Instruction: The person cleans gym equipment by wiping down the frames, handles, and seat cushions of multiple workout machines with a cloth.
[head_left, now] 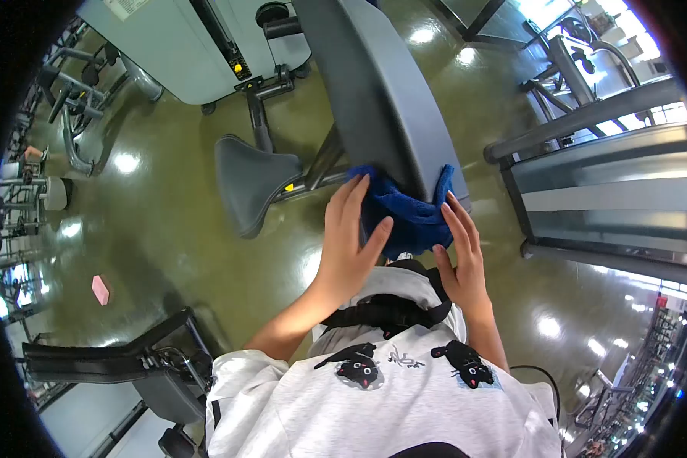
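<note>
A dark blue cloth [408, 217] is draped over the near end of a long grey padded bench [382, 99]. My left hand [353, 233] lies against the cloth's left side, its fingers stretched out and its thumb apart. On the right side, my right hand [462, 256] touches the cloth's edge with its fingertips, fingers extended and thumb spread. Neither hand is closed round the cloth. The bench end under the cloth is hidden.
Left of the bench is a grey padded seat [244, 183] on a metal frame. A weight machine [183, 53] stands behind it. A metal-framed machine [611, 198] is at the right, another padded machine [91, 362] at lower left. A pink block [101, 290] lies on the floor.
</note>
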Motion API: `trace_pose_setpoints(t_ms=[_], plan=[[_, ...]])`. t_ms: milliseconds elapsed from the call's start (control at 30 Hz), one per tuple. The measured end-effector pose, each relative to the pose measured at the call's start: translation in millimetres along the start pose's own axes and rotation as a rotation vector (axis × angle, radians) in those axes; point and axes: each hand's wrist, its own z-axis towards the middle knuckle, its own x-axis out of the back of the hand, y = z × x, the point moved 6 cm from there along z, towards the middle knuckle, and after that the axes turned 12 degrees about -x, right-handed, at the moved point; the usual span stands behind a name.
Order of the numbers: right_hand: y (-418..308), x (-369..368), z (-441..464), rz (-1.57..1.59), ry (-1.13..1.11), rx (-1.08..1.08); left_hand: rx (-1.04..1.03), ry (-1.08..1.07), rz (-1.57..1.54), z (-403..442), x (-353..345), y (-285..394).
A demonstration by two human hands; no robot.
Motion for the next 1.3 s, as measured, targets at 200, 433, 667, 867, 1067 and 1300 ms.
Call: trace_pose_setpoints(t_ms=[200,433,667,867,1067,1300], plan=[[0,-6,18,0.141,-0.176,0.081,-0.009,-0.126,0.044,-16,-29,9],[0,-14,56,0.171,-0.364,0.258,0.016,-0.02,0.134,9,-37,5],[23,1,112,0.162,-0.564,0.414,0.217,0.188,0.293,47,-40,6],[70,8,153,0.169,-0.619,0.407,0.375,0.393,0.414,59,-51,19],[79,-3,165,0.203,-0.824,0.552,0.569,0.321,0.813,44,-72,46],[58,-5,179,0.361,-0.707,0.391,0.534,0.253,0.852,78,-62,26]])
